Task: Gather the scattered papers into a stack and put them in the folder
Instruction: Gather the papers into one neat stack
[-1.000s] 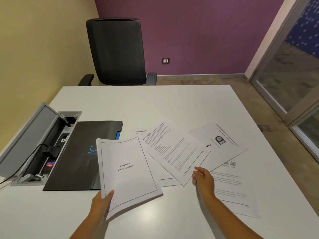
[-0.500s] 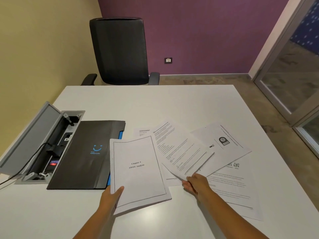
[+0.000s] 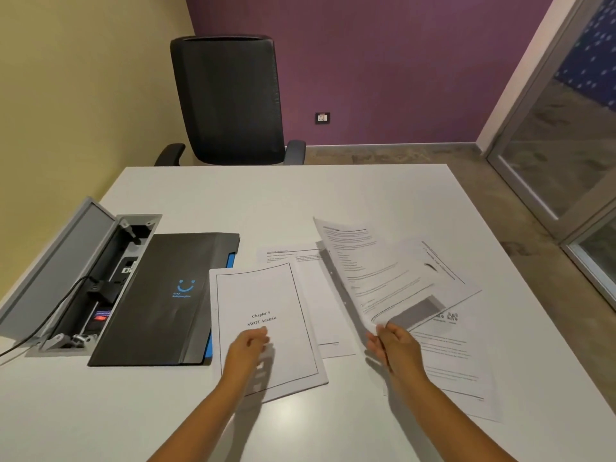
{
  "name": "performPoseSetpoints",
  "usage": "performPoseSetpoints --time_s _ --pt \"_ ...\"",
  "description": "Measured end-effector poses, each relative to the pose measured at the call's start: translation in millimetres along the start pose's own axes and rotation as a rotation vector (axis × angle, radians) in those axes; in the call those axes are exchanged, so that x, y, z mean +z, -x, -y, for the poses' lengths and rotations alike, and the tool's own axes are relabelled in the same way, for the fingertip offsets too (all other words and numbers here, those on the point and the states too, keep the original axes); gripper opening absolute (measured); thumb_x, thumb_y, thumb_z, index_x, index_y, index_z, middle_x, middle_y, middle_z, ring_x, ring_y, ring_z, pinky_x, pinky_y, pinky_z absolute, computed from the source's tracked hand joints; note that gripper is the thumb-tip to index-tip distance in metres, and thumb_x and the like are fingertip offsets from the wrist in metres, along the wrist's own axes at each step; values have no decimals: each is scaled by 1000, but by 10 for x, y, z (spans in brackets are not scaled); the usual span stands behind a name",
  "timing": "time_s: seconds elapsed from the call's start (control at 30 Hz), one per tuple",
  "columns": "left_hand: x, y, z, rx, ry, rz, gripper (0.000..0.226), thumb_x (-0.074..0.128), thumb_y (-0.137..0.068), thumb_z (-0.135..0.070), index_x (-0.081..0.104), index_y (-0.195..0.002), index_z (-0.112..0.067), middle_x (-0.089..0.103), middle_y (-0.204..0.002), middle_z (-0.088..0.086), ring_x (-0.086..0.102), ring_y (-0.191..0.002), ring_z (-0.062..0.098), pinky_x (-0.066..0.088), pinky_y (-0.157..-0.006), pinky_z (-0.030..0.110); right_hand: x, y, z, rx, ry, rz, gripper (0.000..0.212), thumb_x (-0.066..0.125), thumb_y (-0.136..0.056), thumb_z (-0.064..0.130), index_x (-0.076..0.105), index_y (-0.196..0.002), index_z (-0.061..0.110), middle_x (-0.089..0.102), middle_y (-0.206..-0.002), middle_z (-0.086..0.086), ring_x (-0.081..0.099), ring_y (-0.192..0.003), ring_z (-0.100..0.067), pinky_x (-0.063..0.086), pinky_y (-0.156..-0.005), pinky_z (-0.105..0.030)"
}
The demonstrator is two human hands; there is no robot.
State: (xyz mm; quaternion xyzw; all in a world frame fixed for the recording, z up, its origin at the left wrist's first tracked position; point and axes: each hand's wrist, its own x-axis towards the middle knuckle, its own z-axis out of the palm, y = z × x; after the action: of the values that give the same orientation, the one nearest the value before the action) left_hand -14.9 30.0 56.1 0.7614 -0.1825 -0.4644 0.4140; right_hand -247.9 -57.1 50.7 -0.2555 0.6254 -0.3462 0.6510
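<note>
A black folder (image 3: 160, 301) with a blue smiley logo lies shut on the white table (image 3: 300, 201), left of the papers. The "Chapter 4 SWOT Analysis" sheet (image 3: 263, 298) lies flat beside it, and my left hand (image 3: 248, 348) hovers just above its lower part, fingers loosely curled and holding nothing. My right hand (image 3: 388, 340) pinches the near corner of a text sheet (image 3: 360, 271), lifted and tilted off the table. Under it lie a page with a heading (image 3: 286, 255), a page with a logo (image 3: 446, 278) and a long text page (image 3: 450, 365).
An open grey cable box (image 3: 76, 278) with plugs and a black cord is set into the table at the left. A black office chair (image 3: 230, 98) stands at the far edge. A glass door is at the right.
My left hand laid the SWOT sheet flat beside the folder and let go. My right hand took the text sheet by its near corner and raised it off the pile.
</note>
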Motion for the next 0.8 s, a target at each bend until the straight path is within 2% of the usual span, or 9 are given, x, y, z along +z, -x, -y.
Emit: performPoseSetpoints --time_s 0.1,0.2,0.33,0.4,0.5,0.57,0.67,0.73,0.8 --pt "186 101 -177 -146 80 222 32 43 -96 -33 62 -103 -8 67 -97 10 67 -81 29 56 -71 38 150 207 -105 14 156 117 15 60 -88 13 52 -76 15 65 -68 -6 57 -56 -19 52 -68 -37" --pt "304 114 -215 -157 -2 316 38 43 -93 -44 62 -101 -12 68 -103 9 67 -77 26 56 -58 32 258 373 -243 37 346 249 15 64 -85 8 52 -76 9 68 -63 -2 56 -57 -21 51 -64 -36" --pt "372 11 -128 -82 -173 227 25 50 -93 -22 61 -104 -3 65 -113 23 60 -84 27 49 -73 32 242 456 -349 114 572 486 6 65 -84 13 62 -79 15 67 -73 -4 60 -60 -16 48 -55 -25" --pt "349 -51 -73 -87 -211 149 25 48 -92 -11 60 -110 2 65 -115 23 62 -94 31 52 -80 35 172 398 -332 138 639 508 11 61 -87 15 64 -77 15 66 -71 -4 57 -55 -14 44 -50 -22" --pt "242 -128 31 -117 -259 80 29 48 -93 -10 57 -117 3 63 -118 22 61 -105 37 51 -93 45 -5 178 -237 144 513 297 21 57 -90 18 62 -72 9 58 -57 -5 51 -43 -14 36 -45 -22" --pt "166 -166 106 -136 -277 55 30 47 -94 -11 54 -120 2 60 -123 21 58 -110 37 50 -94 44 -167 -35 -129 69 442 74 20 55 -92 19 59 -76 8 56 -62 -8 50 -41 -12 37 -50 -24" --pt "86 -207 214 -154 -271 31 29 46 -94 -10 54 -119 3 59 -125 22 56 -111 37 49 -94 42 -429 -335 37 -157 685 -252 26 56 -91 24 57 -106 4 55 -106 -17 60 -81 -23 45 -73 -31" --pt "71 -225 262 -164 -255 26 29 45 -94 -10 53 -119 4 58 -125 22 55 -112 38 48 -95 44 -543 -513 157 -113 651 -346 38 56 -91 25 50 -120 2 54 -119 -22 58 -103 -36 46 -87 -40" --pt "69 -228 277 -169 -243 25 29 45 -95 -9 53 -119 3 58 -126 22 54 -113 38 47 -97 46 -573 -630 265 32 435 -327 26 54 -92 22 51 -112 6 61 -94 -23 61 -80 -34 50 -69 -39"
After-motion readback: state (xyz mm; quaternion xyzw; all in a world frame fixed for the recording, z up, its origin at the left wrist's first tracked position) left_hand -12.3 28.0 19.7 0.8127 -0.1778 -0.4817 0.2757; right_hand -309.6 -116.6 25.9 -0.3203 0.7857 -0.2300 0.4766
